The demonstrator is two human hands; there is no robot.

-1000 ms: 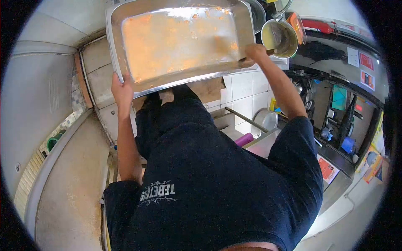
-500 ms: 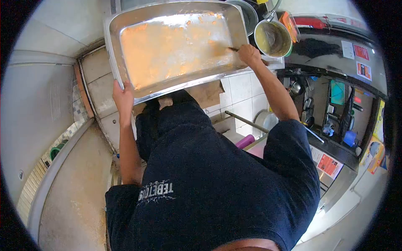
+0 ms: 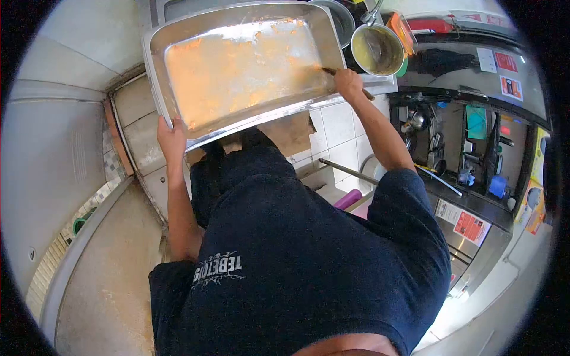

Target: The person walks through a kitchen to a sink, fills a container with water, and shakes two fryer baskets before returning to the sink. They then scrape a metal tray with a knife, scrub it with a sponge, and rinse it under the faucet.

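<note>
A large, deep metal pan (image 3: 249, 121) tilts toward me at the top of the view, with orange residue spread over its inside. My left hand (image 3: 171, 139) grips the pan's near left corner, thumb over the rim. In my right hand (image 3: 349, 84), closed near the pan's right end, is a wooden-handled tool (image 3: 328, 70). The handle's other end sticks out behind the fist. The tool's head points into the pan and is too blurred to make out.
Right of the pan, a metal pot (image 3: 377, 52) with yellowish liquid stands under a faucet (image 3: 369, 16). A dark bowl (image 3: 338, 24) is behind the pan's right corner. Shelves with utensils (image 3: 418, 121) are at right, and a metal rod (image 3: 347, 171) juts beside my body.
The view has shifted slightly, so the pan and pot sit a little further left. My right hand has moved slightly with the tool; my left hand keeps its hold.
</note>
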